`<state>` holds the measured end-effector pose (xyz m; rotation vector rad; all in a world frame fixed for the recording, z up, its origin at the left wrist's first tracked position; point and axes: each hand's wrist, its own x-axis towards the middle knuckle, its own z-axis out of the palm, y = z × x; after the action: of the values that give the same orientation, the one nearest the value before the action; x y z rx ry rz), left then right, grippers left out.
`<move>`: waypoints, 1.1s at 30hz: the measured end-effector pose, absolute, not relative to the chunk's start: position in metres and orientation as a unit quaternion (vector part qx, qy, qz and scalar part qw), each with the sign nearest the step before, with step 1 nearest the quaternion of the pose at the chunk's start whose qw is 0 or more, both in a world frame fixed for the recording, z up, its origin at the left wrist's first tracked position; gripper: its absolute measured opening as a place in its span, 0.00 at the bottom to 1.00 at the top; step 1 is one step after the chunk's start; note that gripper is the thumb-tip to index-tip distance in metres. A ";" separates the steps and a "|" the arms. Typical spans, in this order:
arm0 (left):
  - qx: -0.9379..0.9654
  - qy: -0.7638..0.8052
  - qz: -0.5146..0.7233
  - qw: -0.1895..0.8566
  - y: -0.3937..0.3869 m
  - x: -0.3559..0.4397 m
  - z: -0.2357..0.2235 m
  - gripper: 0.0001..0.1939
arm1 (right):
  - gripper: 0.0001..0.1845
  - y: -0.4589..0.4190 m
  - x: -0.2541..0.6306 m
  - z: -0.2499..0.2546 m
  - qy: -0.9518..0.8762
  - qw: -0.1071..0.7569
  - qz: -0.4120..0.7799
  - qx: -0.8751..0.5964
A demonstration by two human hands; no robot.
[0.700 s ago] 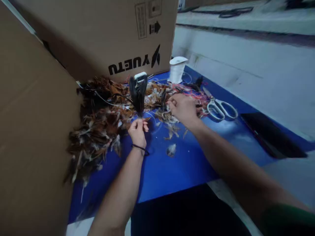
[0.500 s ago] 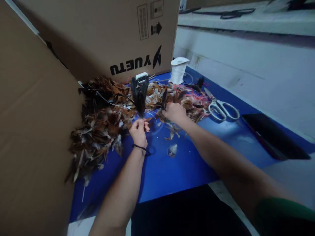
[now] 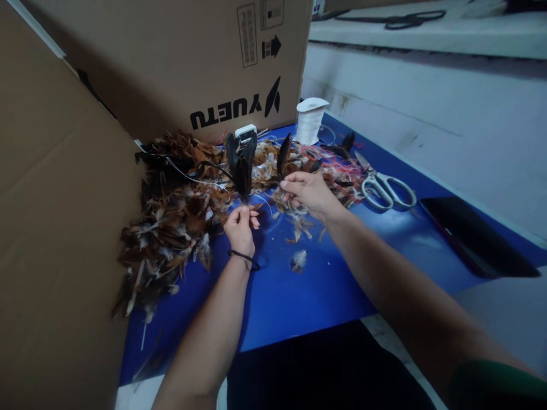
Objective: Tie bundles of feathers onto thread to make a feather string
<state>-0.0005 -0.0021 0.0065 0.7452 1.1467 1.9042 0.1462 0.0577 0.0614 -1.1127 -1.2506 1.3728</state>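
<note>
Between thumb and fingers, my left hand (image 3: 240, 228) pinches the base of a bunch of dark feathers (image 3: 243, 171), which fans upward. To its right, my right hand (image 3: 305, 192) is closed on a single dark feather (image 3: 283, 156) that stands nearly upright. Behind and around both hands lies a loose pile of brown and black feathers (image 3: 179, 210). A small pale feather (image 3: 298, 261) rests on the blue table (image 3: 290, 313) in front of my right hand. A white clip-like object (image 3: 245, 132) shows just behind the bunch.
A spool of white cord (image 3: 310, 122) stands at the back. White-handled scissors (image 3: 387, 191) lie right of the pile, near a dark flat device (image 3: 478, 236). Pink threads (image 3: 331, 159) tangle among feathers. Cardboard (image 3: 162, 62) walls the back and left; a ledge (image 3: 482, 34) runs along the right.
My right hand has lifted out of the feathers, and a dark feather now stands upright in its fingers. My left hand with the bunch has barely moved.
</note>
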 end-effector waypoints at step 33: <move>0.302 0.454 0.738 0.398 -0.004 0.000 0.007 0.17 | 0.09 0.075 0.170 0.031 -0.596 0.516 0.341 -0.512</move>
<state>0.0002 -0.0041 0.0066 0.7659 1.1485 1.8679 0.1696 0.0751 0.0313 -1.2294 -1.4316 0.8201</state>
